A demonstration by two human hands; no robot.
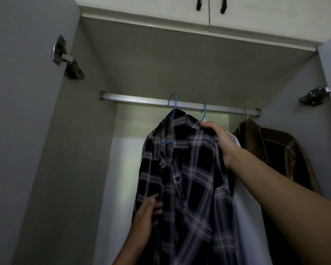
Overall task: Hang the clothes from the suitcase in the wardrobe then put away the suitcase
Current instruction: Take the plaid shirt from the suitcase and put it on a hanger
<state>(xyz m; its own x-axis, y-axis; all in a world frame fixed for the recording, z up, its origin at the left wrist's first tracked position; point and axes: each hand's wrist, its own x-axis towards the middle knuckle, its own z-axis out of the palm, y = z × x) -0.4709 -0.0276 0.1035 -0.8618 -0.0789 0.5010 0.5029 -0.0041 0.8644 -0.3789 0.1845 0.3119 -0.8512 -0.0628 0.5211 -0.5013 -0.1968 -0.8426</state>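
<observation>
— Navy-and-white plaid shirt (pixel 189 178): right hand (pixel 220 142) grips its shoulder up top, left hand (pixel 147 213) pinches the front edge lower down.
— On the rail?
— Yes. Blue hanger (pixel 172 104) is hooked over the metal rail (pixel 134 99) inside the wardrobe (pixel 65 150); the shirt hangs from it.
— Neighbours?
— White garment (pixel 245 211) just beside it on the right, brown jacket (pixel 275 150) at the rail's far right end.

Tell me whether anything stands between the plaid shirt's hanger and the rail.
Nothing visible does. The blue hanger already appears hooked over the rail, on the stretch left of the white garment and brown jacket. The right hand grips the plaid shirt at its shoulder.
</observation>
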